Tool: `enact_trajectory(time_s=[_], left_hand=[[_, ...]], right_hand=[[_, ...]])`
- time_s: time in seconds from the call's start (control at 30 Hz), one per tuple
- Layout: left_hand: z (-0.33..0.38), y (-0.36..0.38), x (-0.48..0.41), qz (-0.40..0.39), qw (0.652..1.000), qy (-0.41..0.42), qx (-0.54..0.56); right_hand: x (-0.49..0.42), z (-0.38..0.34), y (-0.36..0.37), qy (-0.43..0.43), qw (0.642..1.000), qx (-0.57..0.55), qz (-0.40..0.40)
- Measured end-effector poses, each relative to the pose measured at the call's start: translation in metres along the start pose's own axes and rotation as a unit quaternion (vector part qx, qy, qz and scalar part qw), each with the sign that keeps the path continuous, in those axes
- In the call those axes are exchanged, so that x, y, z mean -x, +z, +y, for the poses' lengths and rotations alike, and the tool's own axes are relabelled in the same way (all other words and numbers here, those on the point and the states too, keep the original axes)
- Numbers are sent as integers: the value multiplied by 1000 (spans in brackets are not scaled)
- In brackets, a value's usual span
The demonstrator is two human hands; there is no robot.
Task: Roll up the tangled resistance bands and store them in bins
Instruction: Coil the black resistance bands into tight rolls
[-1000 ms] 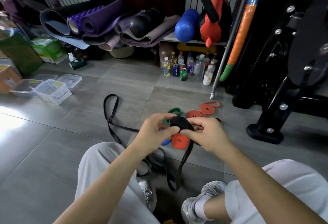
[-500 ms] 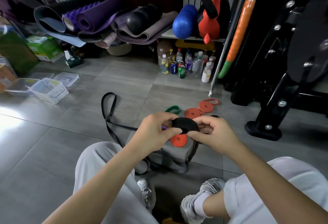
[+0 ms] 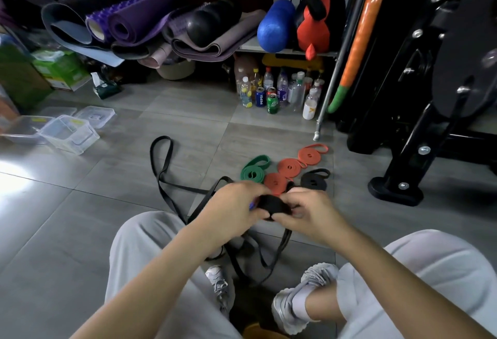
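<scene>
At the far left, clear plastic storage bins [image 3: 69,134] stand on the grey tiled floor [image 3: 80,231], well apart from the person, with a flat clear plastic lid [image 3: 95,116] just behind them; behind these a green cardboard box [image 3: 61,69] sits under a heap of rolled purple and grey exercise mats [image 3: 139,20]. Nearer the middle, a long black flat rubber resistance band [image 3: 160,176] trails over the tiles in a narrow loop, and its strands run toward the person's grey trouser legs and hang down between the knees; its wound end forms a tight black coil [image 3: 271,204], held above the floor between both hands. The left hand [image 3: 234,209] grasps the coil from its side with fingers curled over it; the right hand [image 3: 309,212] pinches the coil's other side between thumb and bent fingers. Just beyond the hands, finished rolls lie on the floor in a cluster: a green rolled band [image 3: 254,171], then three orange-red rolled bands [image 3: 291,168] in a diagonal row, then a black rolled band [image 3: 313,181]. Further back stand plastic bottles and drink cans [image 3: 277,91] under a shelf with a blue foam roller [image 3: 274,26]; at the right stands a black metal machine base [image 3: 395,190].
</scene>
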State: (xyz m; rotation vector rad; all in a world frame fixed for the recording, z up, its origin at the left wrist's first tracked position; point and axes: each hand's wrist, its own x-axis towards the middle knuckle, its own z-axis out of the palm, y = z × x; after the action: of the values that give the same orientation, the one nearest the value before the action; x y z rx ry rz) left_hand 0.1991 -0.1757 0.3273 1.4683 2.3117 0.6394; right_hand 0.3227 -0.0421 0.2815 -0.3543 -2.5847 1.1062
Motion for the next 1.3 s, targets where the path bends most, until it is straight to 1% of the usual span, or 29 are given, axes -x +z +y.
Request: enact_trajectory(time_s=[0.03,0.07,0.13,0.2,0.27,0.3,0.33,0.4,0.47,0.5,0.57,0.63,0.67,0.7,0.73,0.77,0.8,0.83,0.87,0.9,0.93,0.97,1.0,1.03,1.07,1.13,1.2,1.23,1.3], left_hand=[[2,-2,1,-29,997,18,-68],[4,-3,2,-49,993,31,-104],[3,0,5,-69,989,49,-120],[2,4,7,-57,991,57,-110],[1,7,8,-19,998,34,-48],[0,9,8,1,1000,8,10],[-1,11,8,18,997,-17,78],[-6,17,6,41,975,-48,213],[-9,21,6,77,935,-64,340],[-9,23,6,94,905,-74,409],[-6,26,8,106,823,-102,549],[0,29,10,86,741,-125,654],[3,32,11,75,708,-133,690],[4,35,12,68,684,-139,713],[5,37,14,65,672,-144,724],[4,38,14,61,674,-149,721],[2,39,15,56,694,-156,701],[-2,38,15,52,738,-161,653],[-6,36,14,51,801,-157,576],[-10,31,13,57,865,-146,476],[-13,26,12,63,919,-121,371],[-13,20,10,60,959,-85,265],[-11,14,8,50,985,-43,157],[-7,8,7,39,997,0,64],[-3,3,6,26,999,30,2],[3,-6,4,5,998,46,-39],[5,-11,3,10,999,33,-18],[5,-11,3,19,1000,20,12],[4,-11,3,50,992,-6,112]], right_hand=[[2,-1,3,-5,1000,26,-15],[4,-2,6,-8,999,42,-24],[8,-1,10,-14,998,44,-30],[11,1,12,-3,1000,17,-21],[13,7,11,22,999,-34,-7],[13,9,9,35,997,-62,-5],[13,11,8,45,996,-82,-3],[12,14,6,60,990,-127,15],[11,12,5,64,973,-216,44],[10,10,4,60,962,-259,53],[9,7,6,38,941,-330,61],[9,3,10,23,929,-362,72],[8,3,12,24,928,-362,81],[7,2,13,30,929,-358,90],[7,2,13,34,932,-346,97],[7,2,13,39,937,-333,99],[7,3,12,44,945,-309,96],[7,3,10,54,952,-288,88],[7,4,9,64,958,-268,80],[7,5,6,75,963,-251,68],[7,6,4,83,970,-220,55],[5,7,2,87,979,-180,41],[4,8,1,81,988,-131,24],[2,6,0,66,994,-88,3],[1,3,-1,46,997,-56,-13],[-2,-3,-2,15,999,-25,-25],[-3,-7,-5,12,999,-27,-14],[-4,-7,-7,17,999,-46,-1],[-4,-3,-9,29,995,-94,18]])
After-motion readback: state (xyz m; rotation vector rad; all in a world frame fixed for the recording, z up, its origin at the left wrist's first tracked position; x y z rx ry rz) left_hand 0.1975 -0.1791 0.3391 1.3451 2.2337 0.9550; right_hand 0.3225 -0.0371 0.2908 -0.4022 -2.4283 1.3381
